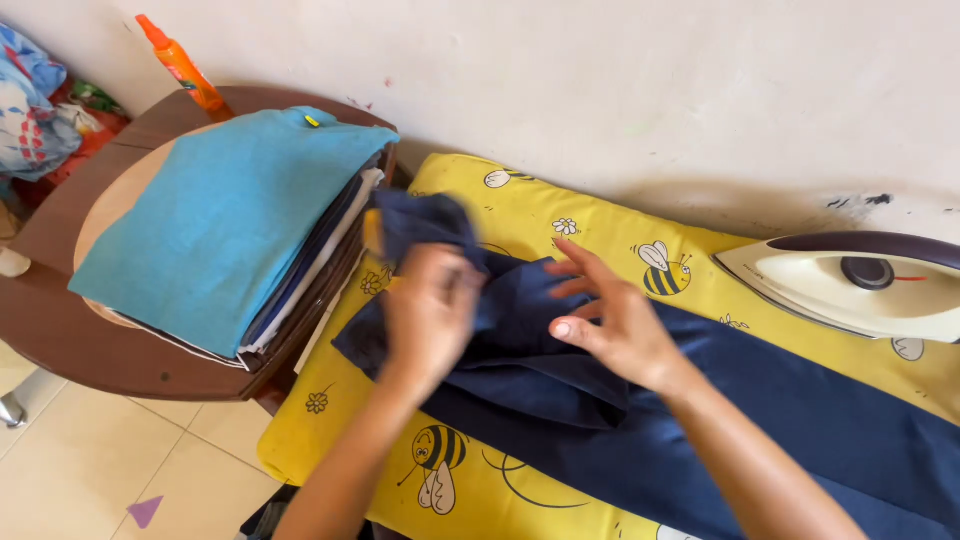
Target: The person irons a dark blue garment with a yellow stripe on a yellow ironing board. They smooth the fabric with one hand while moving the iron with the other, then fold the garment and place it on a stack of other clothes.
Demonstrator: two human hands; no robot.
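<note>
A dark navy garment (pixel 760 420) lies across a yellow ironing board cover (pixel 540 215) printed with bees and flowers. My left hand (pixel 428 312) grips a bunched end of the garment near the board's left end; the hand is blurred. My right hand (pixel 610 315) rests flat on the cloth just to the right, fingers spread and pointing left.
A cream and dark iron (pixel 850 285) rests at the board's far right by the wall. A brown round chair (pixel 90 340) on the left bears a pile of folded clothes topped by a light blue one (pixel 220 220). An orange spray bottle (pixel 185 68) stands behind it. Tiled floor lies below.
</note>
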